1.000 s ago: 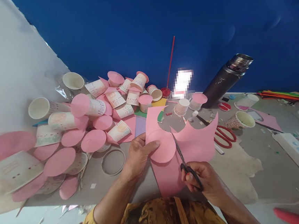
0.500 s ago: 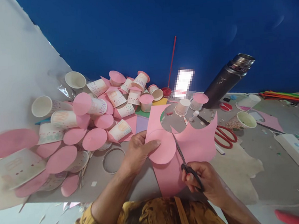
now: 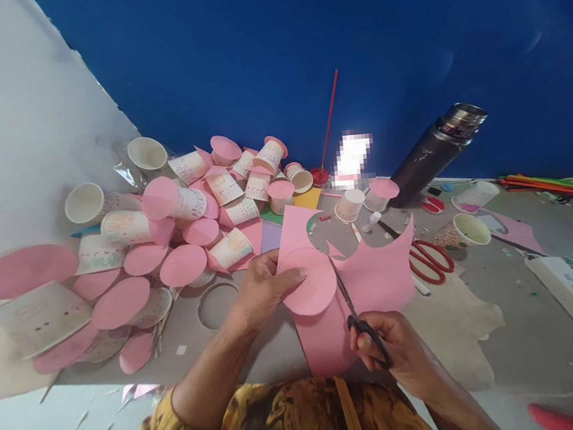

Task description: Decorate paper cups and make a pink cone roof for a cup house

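Note:
My left hand (image 3: 263, 289) pinches a pink paper sheet (image 3: 377, 277) at a nearly cut-out circle (image 3: 310, 281), thumb lying across the disc. My right hand (image 3: 391, 350) is closed round the black handles of small scissors (image 3: 350, 303), whose blades reach up into the sheet along the circle's right edge. The sheet hangs over the grey table (image 3: 477, 332) in front of my chest.
A heap of paper cups with pink discs (image 3: 186, 210) fills the left. A metal ring (image 3: 217, 306) lies near my left wrist. Red-handled scissors (image 3: 428, 261), a dark flask (image 3: 431, 152), a cup (image 3: 463, 229) and a white power strip (image 3: 569, 297) lie right.
The scissor blades have crept slightly further along the circle's edge. Both hands stay almost where they were; the view shifted a little.

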`<control>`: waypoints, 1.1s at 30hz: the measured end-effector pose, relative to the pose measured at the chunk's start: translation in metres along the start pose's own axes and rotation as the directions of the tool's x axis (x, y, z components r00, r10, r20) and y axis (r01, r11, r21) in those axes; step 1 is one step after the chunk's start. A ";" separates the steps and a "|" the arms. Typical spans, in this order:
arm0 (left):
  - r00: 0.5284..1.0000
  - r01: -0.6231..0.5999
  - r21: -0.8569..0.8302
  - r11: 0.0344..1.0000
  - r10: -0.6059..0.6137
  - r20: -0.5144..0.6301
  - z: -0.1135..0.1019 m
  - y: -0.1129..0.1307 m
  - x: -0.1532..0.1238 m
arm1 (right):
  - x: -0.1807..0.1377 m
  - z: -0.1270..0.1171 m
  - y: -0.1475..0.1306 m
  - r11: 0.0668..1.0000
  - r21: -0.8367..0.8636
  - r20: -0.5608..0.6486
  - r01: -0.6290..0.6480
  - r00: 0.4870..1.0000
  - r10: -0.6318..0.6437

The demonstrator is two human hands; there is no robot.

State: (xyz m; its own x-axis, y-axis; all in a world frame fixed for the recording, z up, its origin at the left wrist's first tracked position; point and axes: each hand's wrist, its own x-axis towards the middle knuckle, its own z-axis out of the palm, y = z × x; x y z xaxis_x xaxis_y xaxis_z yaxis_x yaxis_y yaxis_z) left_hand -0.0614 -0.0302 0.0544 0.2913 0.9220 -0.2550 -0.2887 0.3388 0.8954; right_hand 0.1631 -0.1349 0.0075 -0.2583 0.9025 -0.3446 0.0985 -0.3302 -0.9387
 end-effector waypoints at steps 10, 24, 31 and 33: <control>1.000 0.003 0.026 1.000 -0.003 -0.018 -0.001 0.002 -0.002 | -0.002 0.002 0.001 1.000 0.008 0.005 -0.015 1.000 0.015; 0.999 0.026 0.145 0.989 -0.031 0.028 -0.003 0.010 -0.002 | -0.004 0.000 0.001 1.000 -0.009 0.014 -0.008 1.000 0.008; 0.998 0.016 0.183 0.983 -0.028 0.062 -0.006 0.015 0.000 | -0.004 -0.001 -0.001 1.000 -0.007 0.011 -0.019 1.000 0.019; 0.998 0.020 0.198 0.980 -0.032 0.057 -0.007 0.016 0.001 | -0.003 -0.001 -0.004 1.000 -0.012 0.008 -0.025 1.000 0.025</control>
State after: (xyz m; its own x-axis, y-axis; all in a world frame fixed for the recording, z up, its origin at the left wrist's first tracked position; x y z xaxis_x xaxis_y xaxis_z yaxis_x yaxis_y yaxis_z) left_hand -0.0722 -0.0227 0.0661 0.3516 0.8986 -0.2626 -0.0965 0.3138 0.9446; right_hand 0.1642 -0.1366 0.0120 -0.2639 0.8916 -0.3679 0.1169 -0.3491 -0.9298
